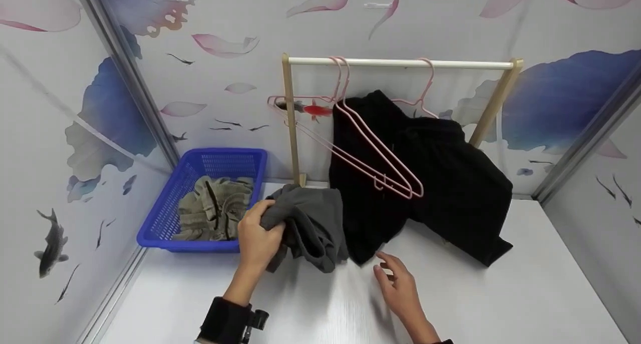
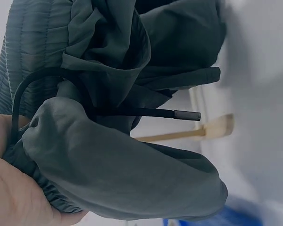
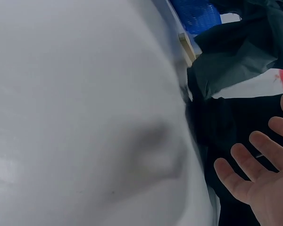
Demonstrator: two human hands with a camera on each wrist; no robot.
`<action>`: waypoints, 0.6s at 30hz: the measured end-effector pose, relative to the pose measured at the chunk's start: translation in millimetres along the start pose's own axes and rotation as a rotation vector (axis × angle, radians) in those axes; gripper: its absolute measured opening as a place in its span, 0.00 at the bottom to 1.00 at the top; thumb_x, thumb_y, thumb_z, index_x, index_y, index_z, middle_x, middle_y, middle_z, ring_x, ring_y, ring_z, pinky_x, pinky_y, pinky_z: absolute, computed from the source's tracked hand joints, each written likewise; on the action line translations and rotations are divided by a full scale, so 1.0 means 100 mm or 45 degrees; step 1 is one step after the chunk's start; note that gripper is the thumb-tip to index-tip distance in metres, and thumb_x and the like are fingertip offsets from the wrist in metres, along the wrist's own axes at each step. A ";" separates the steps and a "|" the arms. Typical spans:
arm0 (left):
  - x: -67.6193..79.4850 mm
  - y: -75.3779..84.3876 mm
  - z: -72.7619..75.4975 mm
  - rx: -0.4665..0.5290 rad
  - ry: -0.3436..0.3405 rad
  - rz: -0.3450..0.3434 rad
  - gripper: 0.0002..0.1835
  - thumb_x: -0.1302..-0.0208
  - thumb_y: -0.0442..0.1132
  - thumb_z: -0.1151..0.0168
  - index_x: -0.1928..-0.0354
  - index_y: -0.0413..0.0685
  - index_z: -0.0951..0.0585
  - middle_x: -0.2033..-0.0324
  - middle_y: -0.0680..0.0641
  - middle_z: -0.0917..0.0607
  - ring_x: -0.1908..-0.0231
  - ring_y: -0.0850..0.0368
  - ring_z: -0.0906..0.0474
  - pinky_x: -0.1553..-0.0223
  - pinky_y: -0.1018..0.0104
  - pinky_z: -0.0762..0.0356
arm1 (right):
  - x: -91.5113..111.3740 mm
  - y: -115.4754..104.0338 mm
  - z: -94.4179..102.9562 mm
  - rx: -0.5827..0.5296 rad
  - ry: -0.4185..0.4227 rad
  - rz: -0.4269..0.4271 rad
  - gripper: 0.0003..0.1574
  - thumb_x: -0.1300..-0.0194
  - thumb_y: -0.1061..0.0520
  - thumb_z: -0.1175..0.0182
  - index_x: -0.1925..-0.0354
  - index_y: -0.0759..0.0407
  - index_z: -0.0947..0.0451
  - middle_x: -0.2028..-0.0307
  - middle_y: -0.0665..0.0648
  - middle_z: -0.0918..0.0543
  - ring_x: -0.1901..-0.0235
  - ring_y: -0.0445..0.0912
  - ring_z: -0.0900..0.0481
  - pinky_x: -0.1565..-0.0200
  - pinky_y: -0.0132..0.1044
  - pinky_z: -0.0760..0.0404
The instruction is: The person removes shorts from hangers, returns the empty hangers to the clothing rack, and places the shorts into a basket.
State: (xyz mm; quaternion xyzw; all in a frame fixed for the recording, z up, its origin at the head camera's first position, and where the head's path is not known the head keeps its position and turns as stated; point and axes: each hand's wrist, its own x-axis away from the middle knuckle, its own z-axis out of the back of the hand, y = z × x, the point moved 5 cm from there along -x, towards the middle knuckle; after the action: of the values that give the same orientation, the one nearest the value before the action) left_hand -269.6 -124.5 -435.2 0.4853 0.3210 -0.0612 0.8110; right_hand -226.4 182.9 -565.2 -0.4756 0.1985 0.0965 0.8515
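Note:
My left hand (image 1: 259, 239) grips a bunched pair of grey drawstring pants (image 1: 315, 219) by the gathered elastic waistband, holding them up over the white table. In the left wrist view, a dark drawcord (image 2: 132, 112) with a metal tip loops out of the waistband (image 2: 42, 37). My right hand (image 1: 400, 286) is empty, its fingers spread and slightly bent. It hovers beside the lower edge of black pants (image 1: 450, 179) that hang at the rack. In the right wrist view, the fingers (image 3: 247, 160) overlap the black cloth.
The rack's white bar (image 1: 385, 62) stands on wooden legs (image 1: 290, 133) against the back wall. Pink hangers (image 1: 427, 86) hang from it, some in front of the black pants. A blue basket (image 1: 190, 247) at left holds khaki clothing (image 1: 193, 214).

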 end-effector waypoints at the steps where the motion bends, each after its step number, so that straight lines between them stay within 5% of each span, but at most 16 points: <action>1: -0.03 0.01 0.03 0.001 0.013 -0.002 0.15 0.44 0.26 0.32 0.53 0.39 0.13 0.54 0.39 0.11 0.51 0.37 0.15 0.47 0.39 0.21 | 0.00 0.00 -0.01 0.006 -0.004 0.000 0.19 0.24 0.63 0.42 0.39 0.67 0.22 0.44 0.66 0.17 0.50 0.64 0.15 0.56 0.41 0.13; 18: -0.50 0.02 0.53 -0.034 0.237 -0.049 0.12 0.43 0.25 0.33 0.56 0.36 0.13 0.58 0.36 0.11 0.57 0.38 0.16 0.54 0.45 0.22 | 0.00 0.04 -0.07 -0.020 -0.042 -0.039 0.20 0.25 0.63 0.41 0.38 0.68 0.23 0.43 0.67 0.18 0.50 0.64 0.15 0.55 0.43 0.13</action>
State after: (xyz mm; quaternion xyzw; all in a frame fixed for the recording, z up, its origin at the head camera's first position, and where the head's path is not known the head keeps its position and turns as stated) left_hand -283.6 -177.8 -387.4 0.4716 0.4049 -0.0271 0.7829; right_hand -229.7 179.3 -570.8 -0.4837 0.1764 0.0927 0.8522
